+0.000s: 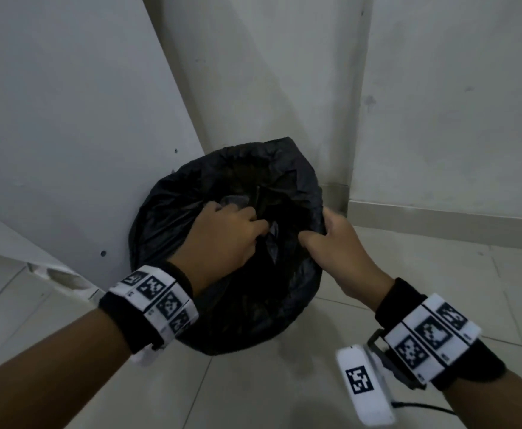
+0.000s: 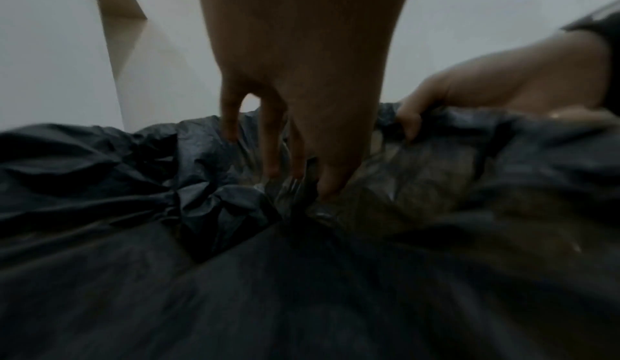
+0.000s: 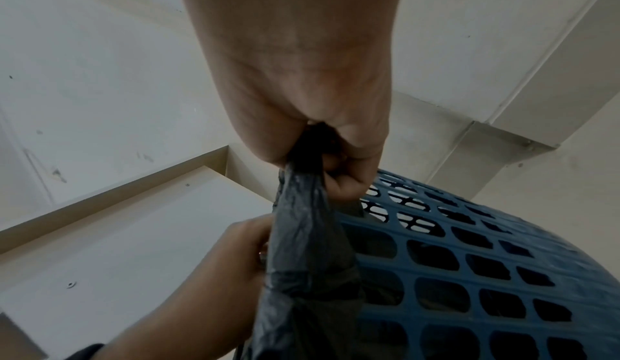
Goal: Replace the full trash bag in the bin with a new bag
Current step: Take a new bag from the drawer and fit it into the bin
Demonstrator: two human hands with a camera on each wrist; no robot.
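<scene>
A black trash bag lines a bin in the corner and folds over its rim. The bin shows as blue plastic lattice in the right wrist view. My left hand reaches into the bag's mouth, its fingers curled into gathered plastic near the middle. My right hand grips the bag's edge at the right rim, with a fold of the black bag bunched in its fist. What lies inside the bag is too dark to make out.
A white cabinet panel stands tight against the bin's left side. Plastered walls close the corner behind it. Pale floor tiles spread in front and to the right. A cable trails from my right wrist device.
</scene>
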